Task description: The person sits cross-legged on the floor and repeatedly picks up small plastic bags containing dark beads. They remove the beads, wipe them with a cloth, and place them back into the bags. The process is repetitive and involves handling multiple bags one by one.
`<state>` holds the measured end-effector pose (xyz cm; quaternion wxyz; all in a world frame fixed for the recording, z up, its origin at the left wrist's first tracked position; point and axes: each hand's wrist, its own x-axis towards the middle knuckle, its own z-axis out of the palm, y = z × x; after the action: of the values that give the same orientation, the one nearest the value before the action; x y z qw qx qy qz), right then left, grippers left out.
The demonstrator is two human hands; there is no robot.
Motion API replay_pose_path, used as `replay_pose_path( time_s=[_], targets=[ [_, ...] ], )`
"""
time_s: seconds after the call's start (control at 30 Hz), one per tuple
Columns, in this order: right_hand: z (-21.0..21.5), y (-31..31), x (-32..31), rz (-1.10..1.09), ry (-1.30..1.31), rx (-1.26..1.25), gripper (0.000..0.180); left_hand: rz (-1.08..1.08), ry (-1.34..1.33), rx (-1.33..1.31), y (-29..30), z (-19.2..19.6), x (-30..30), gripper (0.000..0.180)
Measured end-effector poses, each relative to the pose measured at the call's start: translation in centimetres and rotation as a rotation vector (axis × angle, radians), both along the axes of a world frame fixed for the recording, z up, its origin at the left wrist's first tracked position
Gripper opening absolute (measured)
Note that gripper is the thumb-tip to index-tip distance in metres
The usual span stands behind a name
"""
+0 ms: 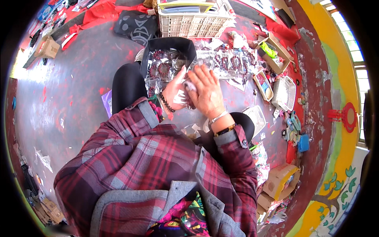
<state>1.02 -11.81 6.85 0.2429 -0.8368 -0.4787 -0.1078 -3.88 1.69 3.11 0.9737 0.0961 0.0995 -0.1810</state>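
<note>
My left hand (174, 93), with a dark bead bracelet at its wrist, holds a small clear plastic bag (181, 97) against its palm. My right hand (207, 90) lies over the bag from the other side, its fingers long and its thumb pressed toward the plastic. Something dark shows low in the bag, partly covered by the fingers. Just beyond my hands stands a black open box (189, 48) with several bagged dark red bead bracelets (162, 70) inside. More bagged bracelets (233, 63) are spread to the right of the box.
A cream plastic crate (193, 28) stands behind the box, beside a dark patterned bag (136, 27). On the right are a cardboard box (275, 63) with bright items, a small basket of beads (263, 85), white baskets (284, 93) and a carton (279, 182) by the wall.
</note>
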Motion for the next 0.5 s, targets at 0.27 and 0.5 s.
replay_pose_path(
  time_s=[0.27, 0.5],
  targets=[
    [0.3, -0.4, 4.6, -0.395, 0.42, 0.027, 0.03, -0.088, -0.155, 0.049, 1.4, 0.4, -0.3, 0.059],
    [0.1, -4.4, 6.3, -0.652, 0.63, -0.104, 0.039, 0.204, -0.134, 0.021, 6.9, 0.1, 1.5, 0.041]
  ],
)
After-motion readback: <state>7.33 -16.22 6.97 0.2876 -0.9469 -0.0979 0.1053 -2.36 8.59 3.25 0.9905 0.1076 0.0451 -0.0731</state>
